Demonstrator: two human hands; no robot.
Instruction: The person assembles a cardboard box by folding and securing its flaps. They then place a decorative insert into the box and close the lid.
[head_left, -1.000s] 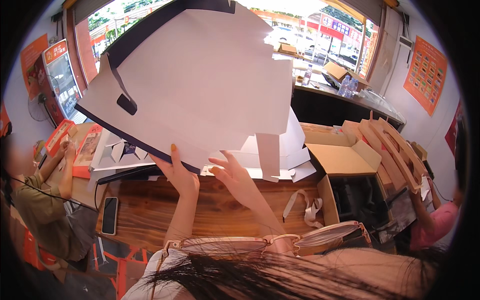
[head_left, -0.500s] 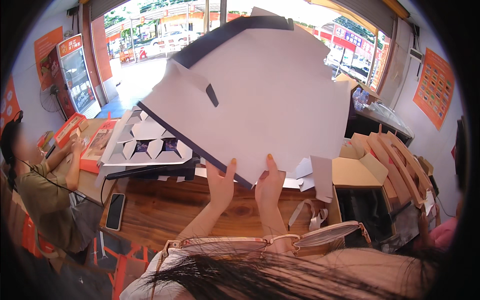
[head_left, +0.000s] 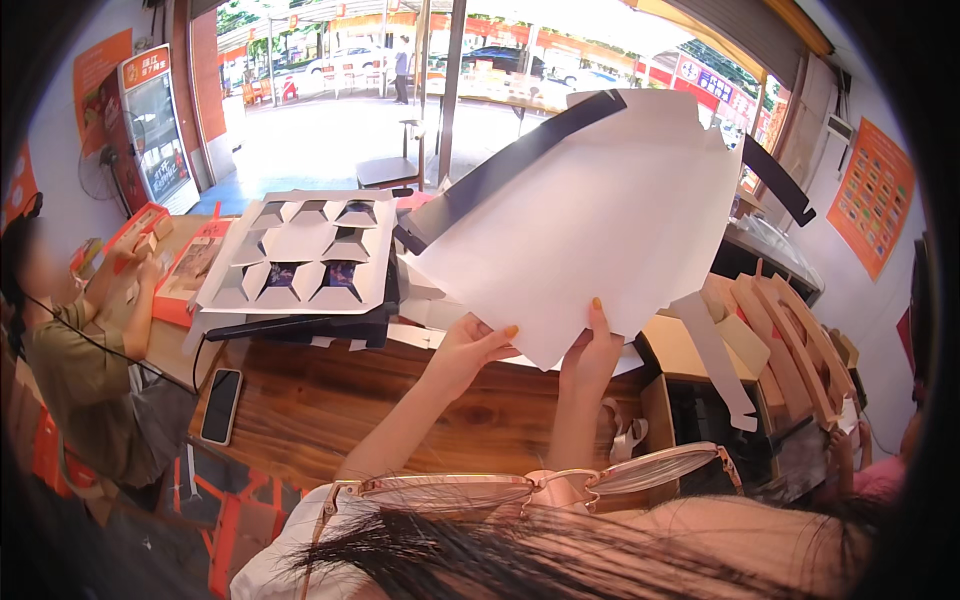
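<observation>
A large white cardboard sheet (head_left: 590, 230) with dark flaps along some edges is held up, tilted, above the table. My left hand (head_left: 468, 352) pinches its lower left edge between thumb and fingers. Closer to the bottom corner, my right hand (head_left: 592, 352) grips the sheet with the thumb in front and fingers behind. A narrow flap (head_left: 715, 360) hangs from its right side over an open box. To the left lies a white tray insert (head_left: 300, 250) with folded cut-outs, dark printed pieces showing in several of them.
The wooden table (head_left: 330, 400) bears a phone (head_left: 222, 407) at its left. An open brown box (head_left: 655, 420) stands on the right, beside stacked cardboard pieces (head_left: 790, 340). Another person (head_left: 90, 380) sits at the left, handling small boxes near an orange box (head_left: 195, 275).
The cardboard sheet has swung to the right and lower, uncovering the tray insert and the street behind. Both my hands have shifted right with it, still gripping.
</observation>
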